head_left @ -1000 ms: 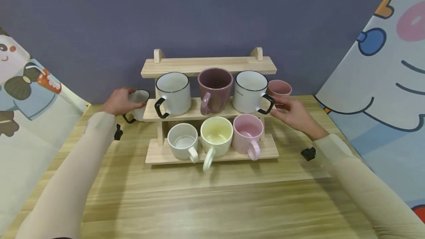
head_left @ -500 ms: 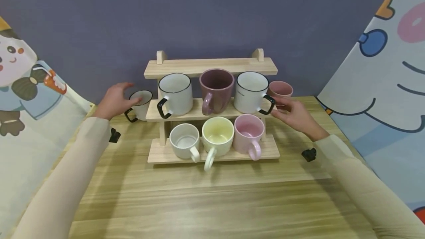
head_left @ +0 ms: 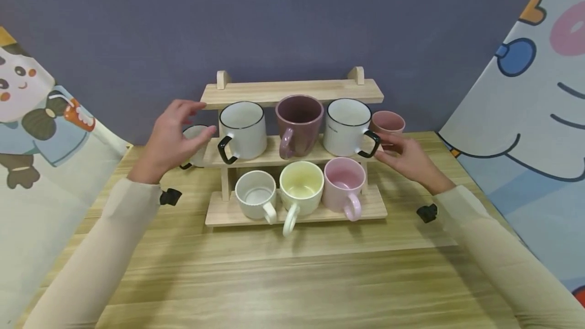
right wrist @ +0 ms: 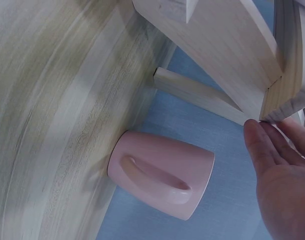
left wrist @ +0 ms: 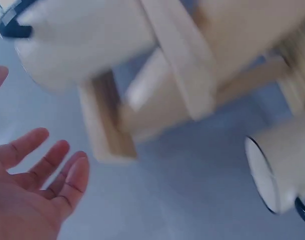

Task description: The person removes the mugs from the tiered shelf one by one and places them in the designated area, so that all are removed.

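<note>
My left hand [head_left: 171,138] is raised with its fingers spread, to the left of a white mug with a black rim and black handle [head_left: 243,130]. Nothing is in its grasp; the left wrist view shows the bare palm and fingers [left wrist: 78,180]. Behind this hand, a second white black-rimmed mug [left wrist: 287,167] stands on the table, partly hidden in the head view. My right hand [head_left: 407,161] grips the right end of the middle board of a wooden shelf [head_left: 292,90], fingertips at the board's corner. A pink mug [right wrist: 160,172] stands on the table beside it.
Beside the left white mug, a plum mug [head_left: 298,126] and another white mug [head_left: 346,128] share the middle board. Below them sit a pale grey mug [head_left: 256,194], a yellow mug [head_left: 301,187] and a pink mug [head_left: 344,184], handles jutting forward. A dark wall [head_left: 292,19] rises behind.
My left hand has let go of the white mug behind the shelf's left side, drawn back, then risen toward the middle board's left mug. The right hand stays at the shelf.
</note>
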{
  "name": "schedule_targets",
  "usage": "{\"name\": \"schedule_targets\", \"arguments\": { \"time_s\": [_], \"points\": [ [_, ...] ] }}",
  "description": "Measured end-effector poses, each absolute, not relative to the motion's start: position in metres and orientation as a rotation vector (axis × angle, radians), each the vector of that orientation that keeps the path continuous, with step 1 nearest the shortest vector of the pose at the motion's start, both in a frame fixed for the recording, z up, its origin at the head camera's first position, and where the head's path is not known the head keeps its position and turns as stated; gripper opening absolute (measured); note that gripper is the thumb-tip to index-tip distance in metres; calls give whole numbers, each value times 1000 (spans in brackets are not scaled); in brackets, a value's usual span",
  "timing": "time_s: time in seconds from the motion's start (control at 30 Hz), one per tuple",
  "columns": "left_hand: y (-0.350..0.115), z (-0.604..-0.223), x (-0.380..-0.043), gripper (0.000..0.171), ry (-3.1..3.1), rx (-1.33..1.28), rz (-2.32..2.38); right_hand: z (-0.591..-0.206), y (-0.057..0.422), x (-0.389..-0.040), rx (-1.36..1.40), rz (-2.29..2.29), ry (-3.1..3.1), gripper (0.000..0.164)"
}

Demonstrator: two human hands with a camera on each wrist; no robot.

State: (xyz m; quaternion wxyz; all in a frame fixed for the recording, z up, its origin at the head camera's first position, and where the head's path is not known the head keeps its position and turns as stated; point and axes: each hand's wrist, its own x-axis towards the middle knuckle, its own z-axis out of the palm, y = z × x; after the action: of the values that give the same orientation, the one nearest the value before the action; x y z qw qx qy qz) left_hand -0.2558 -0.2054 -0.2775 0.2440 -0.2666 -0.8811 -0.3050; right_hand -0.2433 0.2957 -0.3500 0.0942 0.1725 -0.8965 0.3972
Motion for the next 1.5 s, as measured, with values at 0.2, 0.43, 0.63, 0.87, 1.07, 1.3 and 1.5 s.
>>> {"name": "schedule_targets", "arguments": {
  "time_s": [0.2,0.43,0.63,0.87,1.07,1.3,1.5],
  "points": [
    [-179,-268,-251,58,-2487,-753,-857,-340,288,-235,556,1150,-2658,47],
    [-157,-257,-252,69,-2569,-731,-807,-352,298,-245,538,1186,-2651,50],
    [-144,-248,-255,76,-2669,-671,-734,-353,299,-245,517,1187,-2649,50],
    [-140,-245,-257,75,-2751,-631,-685,-355,300,-246,512,1184,-2654,51],
    [-141,-246,-256,69,-2732,-641,-675,-358,300,-247,502,1216,-2647,50],
    [-150,-242,-250,67,-2701,-608,-683,-357,298,-248,504,1199,-2657,51],
    [-160,-234,-242,68,-2697,-564,-694,-356,299,-247,526,1210,-2639,51]
  ]
}}
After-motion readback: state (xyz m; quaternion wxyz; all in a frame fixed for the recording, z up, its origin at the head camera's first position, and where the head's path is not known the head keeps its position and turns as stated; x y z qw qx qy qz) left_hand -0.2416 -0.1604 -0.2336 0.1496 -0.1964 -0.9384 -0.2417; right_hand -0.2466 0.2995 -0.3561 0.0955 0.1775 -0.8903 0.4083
